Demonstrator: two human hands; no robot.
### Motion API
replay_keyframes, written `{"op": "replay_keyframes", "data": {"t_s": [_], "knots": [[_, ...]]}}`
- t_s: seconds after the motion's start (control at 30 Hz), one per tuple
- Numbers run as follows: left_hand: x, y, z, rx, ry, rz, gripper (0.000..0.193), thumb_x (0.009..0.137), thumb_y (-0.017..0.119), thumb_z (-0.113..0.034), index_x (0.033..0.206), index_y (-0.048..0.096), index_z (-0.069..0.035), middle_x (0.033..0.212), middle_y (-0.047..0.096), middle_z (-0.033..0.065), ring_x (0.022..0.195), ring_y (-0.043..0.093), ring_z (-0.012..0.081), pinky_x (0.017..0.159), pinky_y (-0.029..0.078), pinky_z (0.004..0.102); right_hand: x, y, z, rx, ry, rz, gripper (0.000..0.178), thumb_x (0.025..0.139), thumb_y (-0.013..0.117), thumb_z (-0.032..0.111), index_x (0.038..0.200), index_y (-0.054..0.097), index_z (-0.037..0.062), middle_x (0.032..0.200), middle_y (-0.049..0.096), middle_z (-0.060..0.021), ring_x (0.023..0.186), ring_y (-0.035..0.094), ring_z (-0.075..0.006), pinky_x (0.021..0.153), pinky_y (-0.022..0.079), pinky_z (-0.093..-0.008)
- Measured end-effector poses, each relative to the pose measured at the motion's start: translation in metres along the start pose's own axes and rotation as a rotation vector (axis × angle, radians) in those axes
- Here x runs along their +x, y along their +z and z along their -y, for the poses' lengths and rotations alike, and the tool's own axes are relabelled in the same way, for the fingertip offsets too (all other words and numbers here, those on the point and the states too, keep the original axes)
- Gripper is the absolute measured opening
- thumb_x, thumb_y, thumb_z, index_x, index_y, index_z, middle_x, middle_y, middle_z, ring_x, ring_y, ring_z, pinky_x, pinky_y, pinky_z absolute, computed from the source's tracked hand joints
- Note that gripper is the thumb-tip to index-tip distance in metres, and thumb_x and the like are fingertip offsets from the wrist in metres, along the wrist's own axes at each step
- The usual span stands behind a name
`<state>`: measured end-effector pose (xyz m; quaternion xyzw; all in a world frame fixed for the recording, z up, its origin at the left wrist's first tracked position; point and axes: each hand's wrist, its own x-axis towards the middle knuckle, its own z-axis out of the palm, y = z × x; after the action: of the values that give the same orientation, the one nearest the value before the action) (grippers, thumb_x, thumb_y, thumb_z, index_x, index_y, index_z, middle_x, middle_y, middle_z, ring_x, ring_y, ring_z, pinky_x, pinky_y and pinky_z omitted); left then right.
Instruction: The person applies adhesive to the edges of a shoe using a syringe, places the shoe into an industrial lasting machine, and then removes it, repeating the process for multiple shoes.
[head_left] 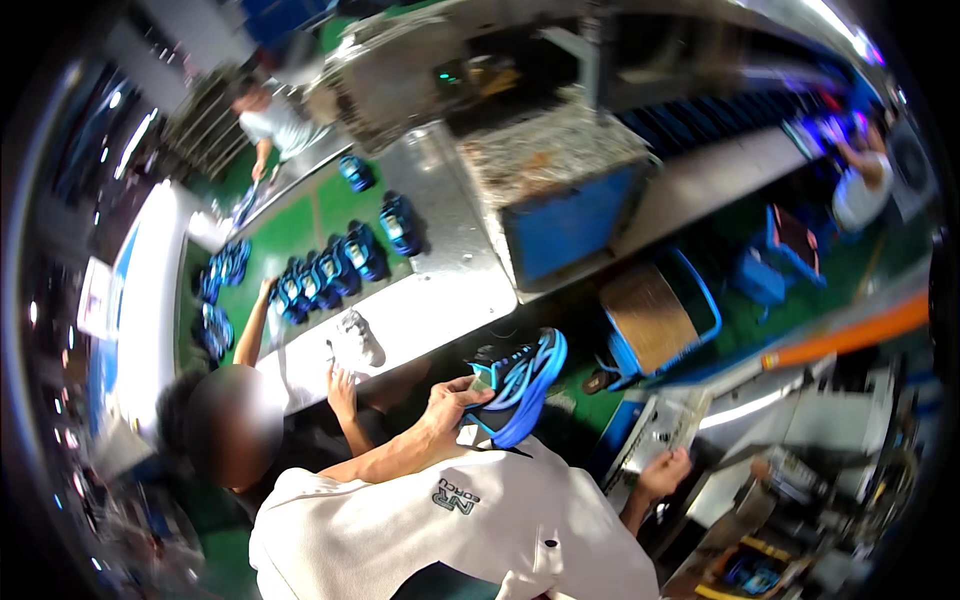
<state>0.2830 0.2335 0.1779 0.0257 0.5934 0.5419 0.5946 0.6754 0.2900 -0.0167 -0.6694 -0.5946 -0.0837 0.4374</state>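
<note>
My left hand [452, 408] grips a black-and-blue sports shoe [515, 385] by its heel and collar, in front of my chest. The shoe is tilted, with its bright blue sole facing right and its toe upward. A pale tag or paper lies by the thumb at the collar. My right hand [664, 474] is out to the right, beside a machine, with its fingers curled in. I see nothing in it, though the picture is small and somewhat blurred there.
A co-worker [235, 425] at left reaches over a metal-edged table [440, 290] toward a whitish shoe-shaped object [355, 338]. Several blue shoes [325, 275] stand in a row on the green surface. A wooden-seated chair [650, 318] and machinery [830, 430] stand at right.
</note>
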Motion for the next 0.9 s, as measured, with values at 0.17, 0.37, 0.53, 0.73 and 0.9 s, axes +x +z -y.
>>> {"op": "replay_keyframes", "data": {"t_s": [0.17, 0.37, 0.53, 0.73, 0.9], "knots": [[0.023, -0.075, -0.048, -0.245, 0.178, -0.256, 0.036, 0.077, 0.072, -0.003, 0.11, 0.064, 0.007, 0.095, 0.068, 0.0105, 0.08, 0.066, 0.0175, 0.072, 0.055, 0.0308, 0.096, -0.007, 0.063, 0.257, 0.362, 0.073, 0.022, 0.088, 0.06, 0.003, 0.109, 0.06, 0.0001, 0.094, 0.062, -0.0099, 0.081, 0.058, -0.0169, 0.071, 0.048, -0.0291], [0.189, -0.181, -0.153, -0.35, 0.546, -0.5, 0.026, 0.074, 0.073, -0.007, 0.098, 0.065, -0.001, 0.089, 0.067, 0.0076, 0.08, 0.064, 0.0206, 0.073, 0.052, 0.0328, 0.28, 0.035, 0.25, 0.606, -0.031, 0.145, 0.007, 0.09, 0.059, -0.001, 0.097, 0.06, -0.0034, 0.093, 0.063, -0.0098, 0.085, 0.062, -0.0158, 0.078, 0.052, -0.027], [0.315, -0.347, -0.247, -0.46, 0.725, -0.743, 0.042, 0.065, 0.077, -0.005, 0.103, 0.064, 0.005, 0.097, 0.065, 0.0109, 0.078, 0.061, 0.0199, 0.07, 0.049, 0.0304, 0.406, 0.115, 0.512, 0.587, -0.701, 0.238, 0.014, 0.078, 0.065, -0.007, 0.09, 0.063, -0.0003, 0.081, 0.063, -0.0078, 0.067, 0.059, -0.0154, 0.063, 0.048, -0.0257], [0.452, -0.451, -0.343, -0.141, 0.505, -1.185, 0.039, 0.062, 0.081, -0.014, 0.094, 0.068, 0.003, 0.087, 0.069, 0.0109, 0.08, 0.063, 0.024, 0.077, 0.05, 0.0345, 0.5, 0.239, 0.734, 0.294, -1.24, 0.313, 0.055, 0.07, 0.069, -0.005, 0.122, 0.058, 0.0045, 0.119, 0.062, -0.0154, 0.112, 0.059, -0.032, 0.096, 0.045, -0.0364], [0.518, -0.484, -0.402, 0.151, 0.393, -1.216, 0.065, 0.063, 0.079, -0.022, 0.122, 0.059, -0.001, 0.111, 0.065, 0.0228, 0.107, 0.061, 0.0369, 0.093, 0.047, 0.042, 0.521, 0.355, 0.858, 0.199, -1.418, 0.569, 0.088, 0.058, 0.065, -0.01, 0.14, 0.042, 0.0127, 0.139, 0.049, -0.0128, 0.13, 0.045, -0.0286, 0.108, 0.036, -0.0351]]}}
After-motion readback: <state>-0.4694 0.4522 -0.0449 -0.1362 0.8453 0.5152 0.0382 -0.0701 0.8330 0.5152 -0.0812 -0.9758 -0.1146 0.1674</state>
